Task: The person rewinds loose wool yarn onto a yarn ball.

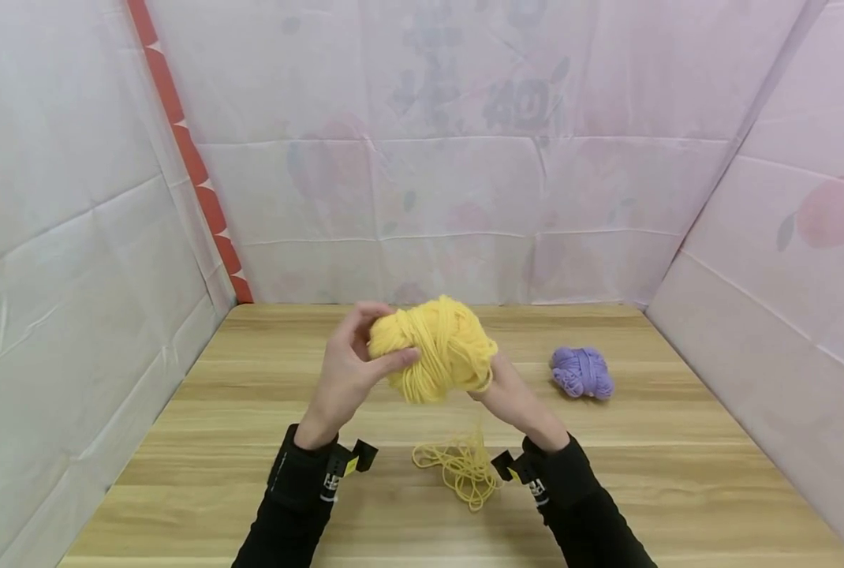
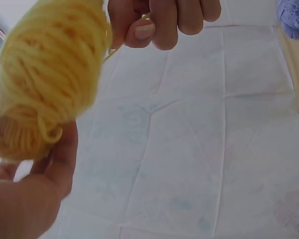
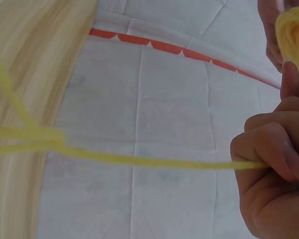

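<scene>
A yellow ball of yarn (image 1: 439,347) is held up above the wooden table. My left hand (image 1: 347,367) grips its left end, the thumb lying across the front. Behind the ball's right side is my right hand (image 1: 503,390), its fingers hidden in the head view. In the right wrist view the curled fingers of the right hand (image 3: 276,159) pinch a yellow strand (image 3: 179,163) that runs off to the left. The left wrist view shows that strand between the right thumb and fingers, beside the ball (image 2: 52,64). Below the hands, a loose yellow tangle (image 1: 464,469) lies on the table.
A purple ball of yarn (image 1: 581,372) lies on the wooden table (image 1: 677,473), right of the hands. White sheets with faint fruit prints (image 1: 422,189) enclose the table at the back and both sides. A red strip (image 1: 195,162) runs down the back left corner.
</scene>
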A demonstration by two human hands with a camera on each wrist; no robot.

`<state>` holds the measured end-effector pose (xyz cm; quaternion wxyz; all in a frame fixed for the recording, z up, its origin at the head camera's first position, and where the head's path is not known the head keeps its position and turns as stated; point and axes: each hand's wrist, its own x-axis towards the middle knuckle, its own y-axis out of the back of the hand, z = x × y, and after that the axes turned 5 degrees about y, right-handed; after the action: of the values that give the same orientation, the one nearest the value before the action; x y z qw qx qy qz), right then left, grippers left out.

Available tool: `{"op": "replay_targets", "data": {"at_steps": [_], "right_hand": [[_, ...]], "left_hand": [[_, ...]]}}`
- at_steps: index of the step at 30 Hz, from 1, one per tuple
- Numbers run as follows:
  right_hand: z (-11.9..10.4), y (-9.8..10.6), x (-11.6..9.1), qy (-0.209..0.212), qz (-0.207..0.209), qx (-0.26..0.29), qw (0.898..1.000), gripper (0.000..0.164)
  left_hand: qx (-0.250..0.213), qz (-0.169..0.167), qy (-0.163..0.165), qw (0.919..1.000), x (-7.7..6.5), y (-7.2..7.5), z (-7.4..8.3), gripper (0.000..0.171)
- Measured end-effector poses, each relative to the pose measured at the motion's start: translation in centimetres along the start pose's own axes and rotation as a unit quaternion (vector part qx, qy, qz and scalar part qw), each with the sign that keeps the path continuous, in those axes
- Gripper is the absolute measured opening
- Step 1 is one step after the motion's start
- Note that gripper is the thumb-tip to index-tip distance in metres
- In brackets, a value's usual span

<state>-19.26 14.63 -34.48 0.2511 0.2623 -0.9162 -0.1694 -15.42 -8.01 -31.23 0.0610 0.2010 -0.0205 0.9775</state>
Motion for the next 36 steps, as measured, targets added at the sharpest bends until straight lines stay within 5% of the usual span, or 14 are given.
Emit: {"op": "replay_targets", "data": {"at_steps": [4, 10, 17, 26, 36], "right_hand": [[-0.2, -0.1, 0.4, 0.01, -0.028, 0.014, 0.999, 0.017], [-0.5, 0.3, 0.2, 0.021, -0.047, -0.01, 0.999, 0.019], [-1.7, 1.7, -0.7, 0.028, -0.058, -0.006, 0.998, 0.016], [-3.5, 3.6, -2.1, 0.032, -0.013, 0.039, 0.999, 0.012], [-3.7, 5.0, -3.2, 0.083, 0.117, 0.08, 0.986, 0.016]], "left_hand": [[0.005, 0.064, 0.0, 0.9979, 0.2, 0.2, -0.1, 0.046], [0.038, 0.144, -0.015, 0.9887, 0.5, 0.4, -0.6, 0.045], [0.171, 0.177, -0.046, 0.9681, 0.8, 0.5, -1.5, 0.048], [0.365, 0.083, -0.106, 0.9212, 1.0, 0.1, -2.6, 0.049], [0.413, -0.077, -0.091, 0.9031, 0.6, -1.2, -3.2, 0.051]]}}
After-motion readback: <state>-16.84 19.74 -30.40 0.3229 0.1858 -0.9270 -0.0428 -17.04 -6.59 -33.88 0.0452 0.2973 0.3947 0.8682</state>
